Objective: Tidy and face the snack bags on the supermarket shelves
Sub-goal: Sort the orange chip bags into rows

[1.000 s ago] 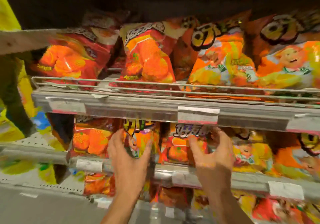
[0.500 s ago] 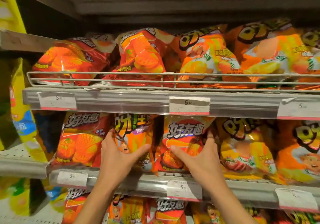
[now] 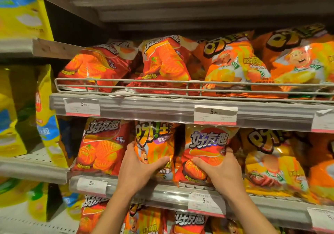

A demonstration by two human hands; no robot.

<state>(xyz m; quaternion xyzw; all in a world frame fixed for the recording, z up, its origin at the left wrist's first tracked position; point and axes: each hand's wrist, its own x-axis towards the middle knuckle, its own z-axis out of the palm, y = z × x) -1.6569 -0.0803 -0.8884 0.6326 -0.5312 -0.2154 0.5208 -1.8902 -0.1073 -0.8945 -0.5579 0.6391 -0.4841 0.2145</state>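
White price tags point(image 3: 215, 114) reading 5.90 sit in the grey shelf strip point(image 3: 162, 110). A thin wire rail point(image 3: 126, 84) runs along the shelf edge above it.

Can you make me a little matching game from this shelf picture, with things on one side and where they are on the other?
Things:
1. cartoon-face bag
2. red chip bag
3. wire rail
4. yellow bag

Places:
A. front of the upper shelf
B. gripped by the right hand
C. neighbouring shelf section, far left
D. gripped by the left hand

Pairs: 1-D, 2-B, 3-A, 4-C
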